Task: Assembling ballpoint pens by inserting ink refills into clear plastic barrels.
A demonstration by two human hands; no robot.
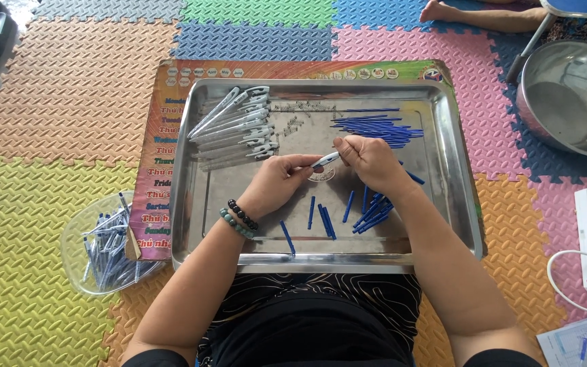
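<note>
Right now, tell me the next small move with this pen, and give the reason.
Probably push the two halves together: the left hand and right hand both pinch the white pen above the steel tray, while finished pens fill the clear bowl.

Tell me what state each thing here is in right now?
Pen: partly assembled, held between both hands.
Left hand: closed on the pen.
Right hand: pinching the pen's tip end.
Steel tray: flat, holding loose parts.
Pen barrels: piled, upper left of tray.
Blue refills: piled, upper right.
Plastic bowl: holding pens.
Steel basin: looks empty.
</note>
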